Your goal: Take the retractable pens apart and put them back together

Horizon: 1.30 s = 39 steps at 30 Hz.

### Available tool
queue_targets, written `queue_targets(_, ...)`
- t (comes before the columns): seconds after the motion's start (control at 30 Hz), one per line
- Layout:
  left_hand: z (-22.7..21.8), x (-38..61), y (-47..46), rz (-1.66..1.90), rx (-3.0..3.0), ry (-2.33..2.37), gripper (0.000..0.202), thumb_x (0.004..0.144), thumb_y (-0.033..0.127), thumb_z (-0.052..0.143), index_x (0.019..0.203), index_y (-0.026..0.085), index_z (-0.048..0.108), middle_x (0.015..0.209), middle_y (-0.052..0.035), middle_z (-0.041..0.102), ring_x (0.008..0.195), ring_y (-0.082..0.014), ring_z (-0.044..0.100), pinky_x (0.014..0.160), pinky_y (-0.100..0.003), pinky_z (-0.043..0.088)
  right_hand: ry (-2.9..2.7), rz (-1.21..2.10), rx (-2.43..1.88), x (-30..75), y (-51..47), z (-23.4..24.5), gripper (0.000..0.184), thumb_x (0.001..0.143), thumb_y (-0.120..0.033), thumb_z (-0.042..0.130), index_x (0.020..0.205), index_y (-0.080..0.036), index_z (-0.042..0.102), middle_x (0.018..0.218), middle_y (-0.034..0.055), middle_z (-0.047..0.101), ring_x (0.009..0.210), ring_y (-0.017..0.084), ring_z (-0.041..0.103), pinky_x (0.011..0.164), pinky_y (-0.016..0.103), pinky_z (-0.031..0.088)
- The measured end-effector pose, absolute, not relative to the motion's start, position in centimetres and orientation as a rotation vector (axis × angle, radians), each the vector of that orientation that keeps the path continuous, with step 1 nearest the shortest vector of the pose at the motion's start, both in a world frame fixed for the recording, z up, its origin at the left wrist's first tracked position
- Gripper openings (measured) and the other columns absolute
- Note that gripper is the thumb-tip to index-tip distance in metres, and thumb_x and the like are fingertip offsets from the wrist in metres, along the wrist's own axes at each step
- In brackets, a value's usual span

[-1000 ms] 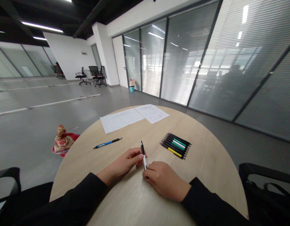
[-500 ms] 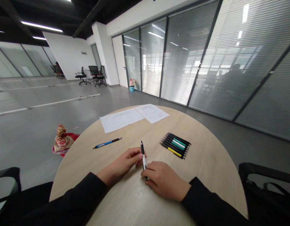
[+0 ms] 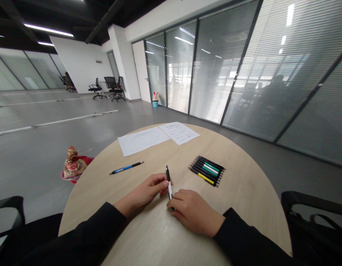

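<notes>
Both hands hold one black-and-white pen (image 3: 168, 181) over the round wooden table (image 3: 243, 192). My left hand (image 3: 145, 193) pinches its middle with the fingertips. My right hand (image 3: 194, 216) is closed round its lower end, so that end is hidden. The pen's black tip points away from me. A row of several pens (image 3: 206, 171), mostly black with a green, a white and a yellow one, lies just right of the hands. A blue-and-black pen (image 3: 126, 168) lies alone to the left.
Two printed sheets (image 3: 156, 137) lie at the table's far edge. Black chair arms stand at the lower left (image 3: 8, 207) and lower right (image 3: 312, 203). A red bag (image 3: 73, 166) sits on the grey floor left of the table. Glass partitions run along the right.
The hands and the pen have hardly moved; my right hand has shifted very slightly on the pen's lower end.
</notes>
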<state>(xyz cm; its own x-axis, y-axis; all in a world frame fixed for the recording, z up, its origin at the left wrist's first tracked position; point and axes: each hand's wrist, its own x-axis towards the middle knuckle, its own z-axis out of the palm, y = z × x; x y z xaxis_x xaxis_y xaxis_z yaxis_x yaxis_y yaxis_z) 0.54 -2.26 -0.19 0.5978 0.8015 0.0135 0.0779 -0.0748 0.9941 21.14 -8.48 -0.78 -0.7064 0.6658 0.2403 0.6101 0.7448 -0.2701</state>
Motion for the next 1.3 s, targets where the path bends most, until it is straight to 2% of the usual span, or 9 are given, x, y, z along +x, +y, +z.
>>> queue_targets(0.93,-0.44,0.13,-1.83,0.68,1.582,0.808,0.035,0.092,0.049,0.065,0.084,0.015,0.064,0.067,0.0024,0.05,0.065,-0.0141,0.043,0.065,-0.027,0.035,-2.586,0.255,-0.985,21.18,-8.48,-1.02,0.007,0.096,-0.015,0.06,0.097,-0.018,0.066,0.094,0.0054,0.07,0.089,0.02,0.061,0.079,0.031,0.042)
queue_targets(1.1,-0.27,0.18,-1.84,0.697,1.568,0.826,0.035,0.091,0.048,0.066,0.082,0.015,0.064,0.067,0.0019,0.052,0.065,-0.0141,0.044,0.065,-0.027,0.036,-2.579,0.28,-0.969,21.39,-8.51,-1.1,0.011,0.093,-0.017,0.063,0.103,-0.019,0.064,0.101,0.0064,0.068,0.096,0.021,0.06,0.085,0.032,0.043)
queue_targets(1.3,0.07,0.32,-1.84,0.732,1.527,0.856,0.032,0.087,0.045,0.07,0.081,0.014,0.064,0.068,0.0009,0.054,0.066,-0.0143,0.046,0.066,-0.028,0.038,-2.526,0.325,-1.019,21.33,-8.53,-0.81,0.01,0.093,-0.022,0.064,0.102,-0.019,0.064,0.099,0.0066,0.067,0.094,0.022,0.061,0.084,0.033,0.045)
